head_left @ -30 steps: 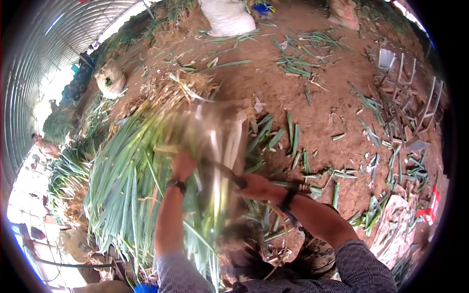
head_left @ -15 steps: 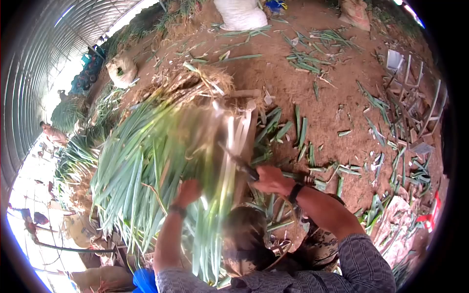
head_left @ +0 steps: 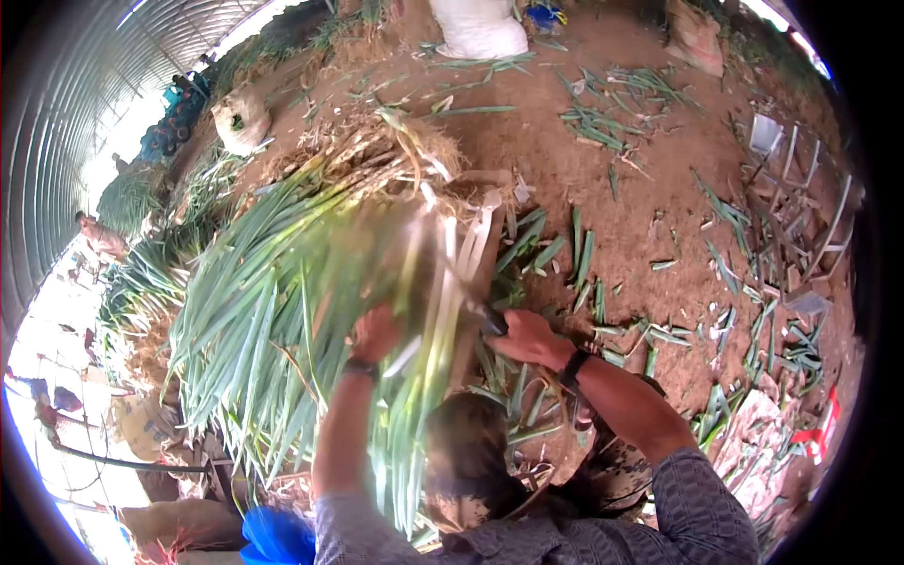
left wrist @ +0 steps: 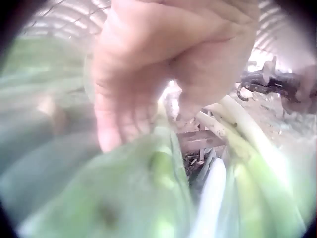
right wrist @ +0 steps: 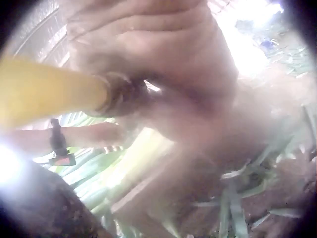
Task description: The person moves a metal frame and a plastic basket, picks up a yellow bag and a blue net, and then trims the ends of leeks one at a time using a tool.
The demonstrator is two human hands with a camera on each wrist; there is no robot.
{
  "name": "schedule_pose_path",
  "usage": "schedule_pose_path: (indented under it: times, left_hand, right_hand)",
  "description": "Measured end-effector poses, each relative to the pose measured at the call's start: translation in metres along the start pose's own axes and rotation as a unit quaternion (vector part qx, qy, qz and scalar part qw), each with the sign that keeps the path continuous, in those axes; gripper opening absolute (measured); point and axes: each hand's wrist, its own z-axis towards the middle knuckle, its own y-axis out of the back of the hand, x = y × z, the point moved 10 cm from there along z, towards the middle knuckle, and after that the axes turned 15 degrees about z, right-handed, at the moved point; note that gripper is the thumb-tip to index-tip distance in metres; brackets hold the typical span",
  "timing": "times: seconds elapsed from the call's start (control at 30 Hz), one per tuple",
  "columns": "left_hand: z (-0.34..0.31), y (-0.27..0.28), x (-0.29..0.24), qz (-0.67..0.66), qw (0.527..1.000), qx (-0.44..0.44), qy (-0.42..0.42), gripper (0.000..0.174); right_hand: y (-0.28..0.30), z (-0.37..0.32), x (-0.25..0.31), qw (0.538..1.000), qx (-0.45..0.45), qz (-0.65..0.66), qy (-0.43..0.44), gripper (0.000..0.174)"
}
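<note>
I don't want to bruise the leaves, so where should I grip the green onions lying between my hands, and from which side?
Probably around the pale stalks, from your left: they run narrow and straight, while the leaves spread toward you. Your left hand is on that side; your right hand holds a dark tool at the other.

Brown soil (head_left: 527, 155) carries green leaves (head_left: 588, 252) — and a white sack (head_left: 480, 30).

Those green leaves (head_left: 235, 311) look smooth and a bit shiny. The dirt floor (head_left: 640, 212) is rough and dull. The shirt (head_left: 702, 494) is cloth, and the blue thing (head_left: 278, 539) there looks like shiny plastic.
</note>
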Motion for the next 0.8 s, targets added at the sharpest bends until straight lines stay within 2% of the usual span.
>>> schedule_pose_path:
  times: [0.07,0.17,0.2,0.33,0.37,0.43,0.53,0.6,0.63,0.73,0.8]
  left_hand:
    - [0.025,-0.027,-0.002,-0.016,0.999,0.048,0.013,0.034]
    - [0.038,-0.046,-0.003,-0.021,0.991,0.117,0.056,0.034]
    - [0.036,-0.049,-0.005,-0.026,0.989,0.13,0.061,0.034]
    - [-0.002,-0.009,-0.014,-0.131,0.988,0.078,0.013,0.029]
    - [-0.012,-0.021,-0.005,-0.17,0.983,0.07,-0.004,0.028]
    - [-0.042,0.0,-0.014,-0.261,0.963,0.046,-0.059,0.028]
    - [-0.063,-0.017,-0.005,-0.189,0.977,0.047,-0.089,0.029]
    - [-0.083,-0.009,-0.009,-0.228,0.967,0.08,-0.079,0.03]
    - [-0.092,-0.012,-0.009,-0.237,0.961,0.133,-0.057,0.028]
    - [-0.124,-0.049,0.009,-0.345,0.928,0.13,-0.046,0.025]
    - [-0.136,-0.068,0.019,-0.343,0.934,0.071,-0.073,0.022]
  right_hand:
    - [0.013,0.009,0.005,0.999,-0.023,0.017,-0.017,0.042]
    - [-0.001,0.013,0.012,0.999,0.035,-0.006,0.01,0.046]
    - [-0.001,0.016,0.008,1.0,0.024,0.0,0.005,0.046]
    - [0.016,0.028,-0.001,0.998,-0.022,0.038,-0.037,0.048]
    - [0.016,0.027,-0.003,0.996,-0.03,0.054,-0.057,0.048]
    - [0.01,0.023,-0.002,0.998,-0.015,0.035,-0.048,0.047]
    - [-0.005,0.01,0.013,0.999,0.034,-0.028,-0.001,0.045]
    - [-0.011,0.0,0.011,0.998,0.052,-0.043,0.0,0.044]
    - [-0.008,-0.003,0.007,0.998,0.048,-0.034,-0.014,0.043]
    - [0.004,-0.001,0.002,0.999,0.023,-0.009,-0.029,0.04]
    - [-0.001,-0.007,0.006,0.999,0.032,-0.025,-0.028,0.038]
